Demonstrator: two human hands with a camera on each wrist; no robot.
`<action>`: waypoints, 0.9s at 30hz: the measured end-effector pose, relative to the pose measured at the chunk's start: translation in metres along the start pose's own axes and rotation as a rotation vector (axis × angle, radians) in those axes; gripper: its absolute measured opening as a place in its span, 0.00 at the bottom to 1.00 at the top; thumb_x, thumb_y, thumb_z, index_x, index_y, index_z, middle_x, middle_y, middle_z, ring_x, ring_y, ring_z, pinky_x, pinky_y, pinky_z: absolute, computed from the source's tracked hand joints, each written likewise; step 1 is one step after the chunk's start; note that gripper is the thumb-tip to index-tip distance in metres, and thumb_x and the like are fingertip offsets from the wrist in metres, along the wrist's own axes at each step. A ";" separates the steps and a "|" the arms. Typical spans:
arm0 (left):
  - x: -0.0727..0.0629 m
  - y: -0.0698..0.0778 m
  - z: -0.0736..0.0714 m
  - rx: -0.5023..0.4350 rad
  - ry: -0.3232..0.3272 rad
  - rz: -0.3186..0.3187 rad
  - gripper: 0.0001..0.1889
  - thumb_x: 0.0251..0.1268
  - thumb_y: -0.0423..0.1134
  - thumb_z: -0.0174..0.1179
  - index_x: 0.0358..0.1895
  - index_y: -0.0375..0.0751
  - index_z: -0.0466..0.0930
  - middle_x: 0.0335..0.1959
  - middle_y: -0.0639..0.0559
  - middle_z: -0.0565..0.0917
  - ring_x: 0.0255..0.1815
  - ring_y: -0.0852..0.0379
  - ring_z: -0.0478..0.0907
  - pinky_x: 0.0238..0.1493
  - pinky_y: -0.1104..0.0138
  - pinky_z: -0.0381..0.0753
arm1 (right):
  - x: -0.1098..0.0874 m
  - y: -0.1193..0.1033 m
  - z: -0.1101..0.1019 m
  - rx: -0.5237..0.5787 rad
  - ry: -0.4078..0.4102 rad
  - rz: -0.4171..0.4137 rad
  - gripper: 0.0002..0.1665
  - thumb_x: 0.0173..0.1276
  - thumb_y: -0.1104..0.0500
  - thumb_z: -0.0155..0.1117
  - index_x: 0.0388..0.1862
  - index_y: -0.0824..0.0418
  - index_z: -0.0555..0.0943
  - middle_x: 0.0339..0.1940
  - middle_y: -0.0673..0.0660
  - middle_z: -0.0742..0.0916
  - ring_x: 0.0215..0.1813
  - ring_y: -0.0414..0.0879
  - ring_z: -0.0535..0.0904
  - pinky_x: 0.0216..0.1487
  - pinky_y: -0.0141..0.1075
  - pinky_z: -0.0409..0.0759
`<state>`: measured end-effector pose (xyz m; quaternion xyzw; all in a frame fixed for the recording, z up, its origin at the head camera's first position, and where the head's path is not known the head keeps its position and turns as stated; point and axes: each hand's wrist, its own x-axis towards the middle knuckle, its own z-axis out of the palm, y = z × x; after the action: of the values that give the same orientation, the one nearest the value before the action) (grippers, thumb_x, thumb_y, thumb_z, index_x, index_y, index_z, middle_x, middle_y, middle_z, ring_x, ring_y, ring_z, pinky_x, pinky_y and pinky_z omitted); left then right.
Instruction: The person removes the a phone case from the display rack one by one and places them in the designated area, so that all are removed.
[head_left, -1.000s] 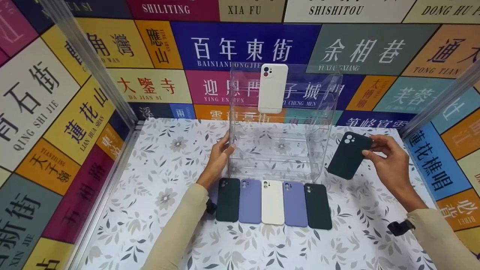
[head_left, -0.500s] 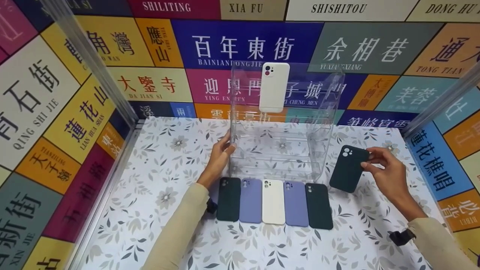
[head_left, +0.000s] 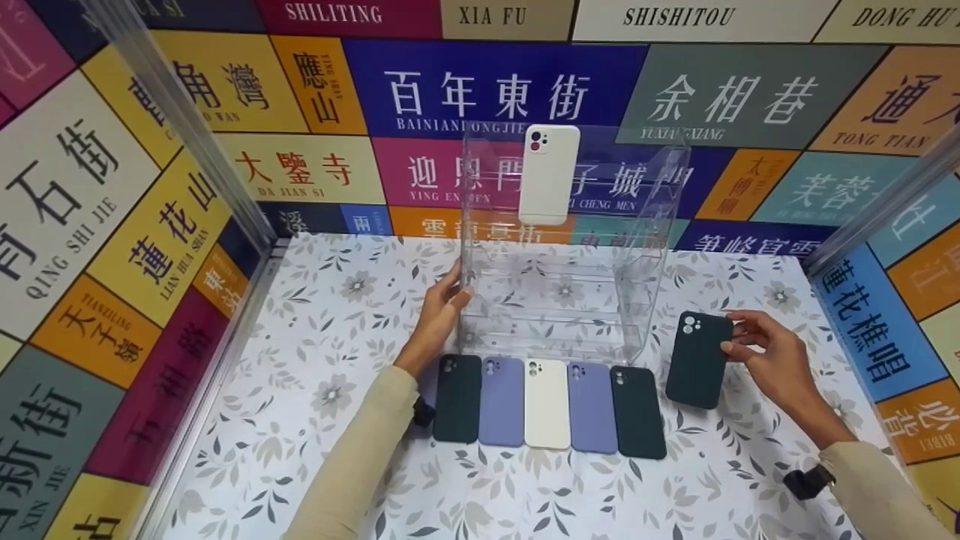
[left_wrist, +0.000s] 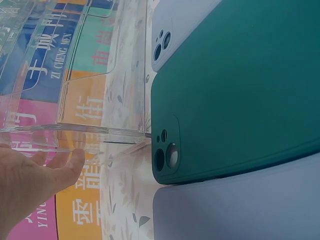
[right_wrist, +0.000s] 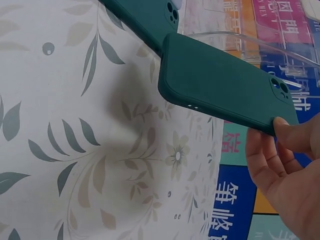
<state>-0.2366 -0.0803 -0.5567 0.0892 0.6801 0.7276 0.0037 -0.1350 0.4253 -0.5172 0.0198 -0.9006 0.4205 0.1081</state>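
My right hand (head_left: 772,356) pinches a dark green phone case (head_left: 699,361) by its right edge, thumb in front. In the right wrist view the same case (right_wrist: 225,85) is held above the patterned tabletop. At the left side of a clear tiered display stand (head_left: 555,324), my left hand (head_left: 437,319) grips the stand's edge. The left wrist view shows the thumb and fingers on that clear edge (left_wrist: 75,129). A white phone case (head_left: 547,176) stands upright high on the stand.
A row of phone cases lies before the stand: dark green (head_left: 457,399), lilac (head_left: 501,403), white (head_left: 546,405), lilac (head_left: 592,409) and dark green (head_left: 637,412). Walls printed with street names (head_left: 480,82) enclose the floral tabletop (head_left: 300,450) at the back and sides.
My right hand has brought the dark green case lower, toward me, and turned it more upright. The left hand stays at the stand's edge.
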 end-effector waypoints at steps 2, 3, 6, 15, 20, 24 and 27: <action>0.000 0.000 0.000 -0.004 -0.001 -0.002 0.36 0.81 0.29 0.57 0.87 0.36 0.58 0.85 0.38 0.67 0.81 0.37 0.71 0.81 0.46 0.68 | -0.002 0.001 -0.001 -0.002 -0.030 0.006 0.27 0.72 0.76 0.71 0.69 0.72 0.81 0.50 0.67 0.83 0.43 0.26 0.83 0.40 0.22 0.85; 0.000 0.000 0.000 -0.005 -0.002 -0.003 0.36 0.81 0.29 0.57 0.87 0.36 0.58 0.85 0.38 0.67 0.81 0.37 0.71 0.81 0.46 0.68 | -0.002 0.001 -0.001 -0.004 -0.046 0.011 0.27 0.72 0.76 0.71 0.69 0.72 0.81 0.50 0.67 0.83 0.43 0.28 0.84 0.40 0.23 0.85; 0.000 0.000 0.000 -0.008 0.000 -0.005 0.36 0.81 0.29 0.57 0.88 0.36 0.58 0.85 0.38 0.68 0.81 0.37 0.71 0.81 0.46 0.68 | -0.003 0.003 -0.001 -0.025 -0.087 0.023 0.26 0.72 0.76 0.71 0.69 0.73 0.81 0.50 0.68 0.85 0.43 0.33 0.86 0.40 0.23 0.85; -0.001 0.000 0.000 -0.004 -0.002 -0.019 0.36 0.81 0.29 0.56 0.88 0.37 0.58 0.86 0.38 0.66 0.81 0.36 0.71 0.80 0.45 0.69 | -0.004 0.014 0.003 0.010 -0.219 0.103 0.27 0.72 0.75 0.70 0.69 0.75 0.79 0.48 0.69 0.84 0.41 0.40 0.87 0.39 0.30 0.88; -0.001 0.000 0.000 0.003 -0.003 -0.019 0.35 0.82 0.29 0.56 0.88 0.35 0.57 0.87 0.38 0.65 0.82 0.34 0.69 0.81 0.45 0.68 | -0.005 0.023 0.006 0.116 -0.296 0.208 0.30 0.73 0.76 0.68 0.72 0.79 0.74 0.48 0.67 0.83 0.40 0.39 0.87 0.41 0.36 0.90; 0.000 -0.001 0.000 -0.003 -0.006 -0.022 0.36 0.81 0.29 0.56 0.88 0.37 0.57 0.87 0.40 0.64 0.82 0.36 0.69 0.81 0.45 0.67 | -0.008 0.030 0.009 0.128 -0.331 0.238 0.32 0.73 0.76 0.67 0.74 0.80 0.73 0.49 0.67 0.84 0.41 0.39 0.87 0.42 0.37 0.90; 0.000 0.000 0.000 -0.002 -0.006 -0.025 0.36 0.81 0.30 0.56 0.88 0.38 0.58 0.88 0.40 0.64 0.82 0.35 0.69 0.81 0.44 0.67 | -0.011 0.034 0.012 0.126 -0.349 0.239 0.32 0.73 0.76 0.67 0.74 0.80 0.73 0.49 0.68 0.84 0.41 0.41 0.87 0.41 0.36 0.90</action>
<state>-0.2363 -0.0804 -0.5570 0.0828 0.6806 0.7278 0.0149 -0.1308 0.4374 -0.5523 -0.0077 -0.8736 0.4759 -0.1016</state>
